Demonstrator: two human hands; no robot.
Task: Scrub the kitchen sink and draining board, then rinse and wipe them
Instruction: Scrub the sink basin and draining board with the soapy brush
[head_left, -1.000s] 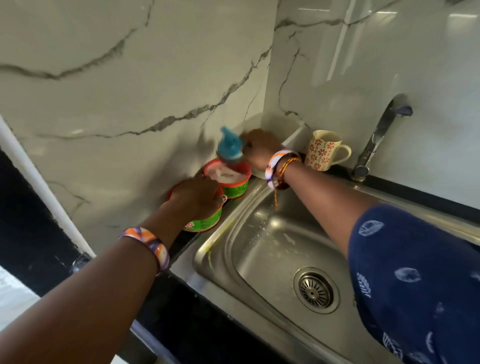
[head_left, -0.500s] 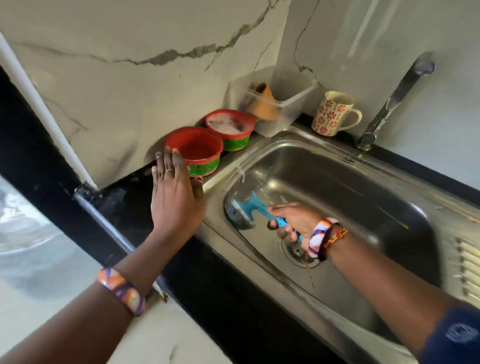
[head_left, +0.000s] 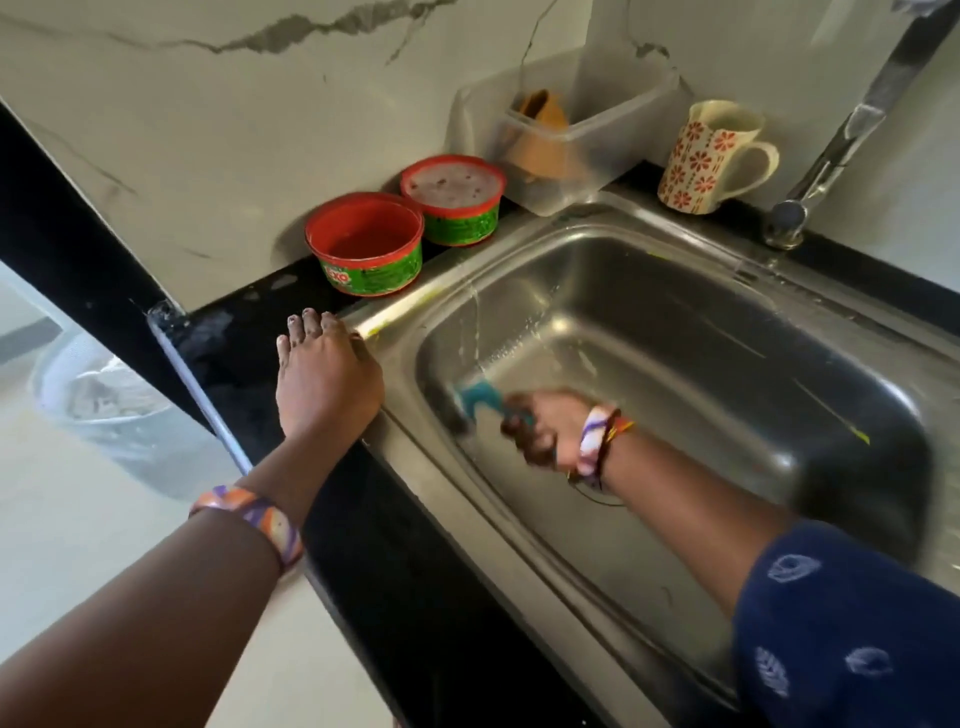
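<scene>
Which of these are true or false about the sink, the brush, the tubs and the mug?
1. The right hand holds a blue brush inside the sink. True.
2. The left hand is lifting a red tub. False: it rests flat on the sink's edge.
3. Two red tubs sit beside the sink. True.
4. The mug lies in the sink. False: it stands by the tap.

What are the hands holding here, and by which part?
The right hand grips the blue scrub brush by its handle, inside the sink. The left hand holds nothing, resting flat on the counter edge.
</scene>
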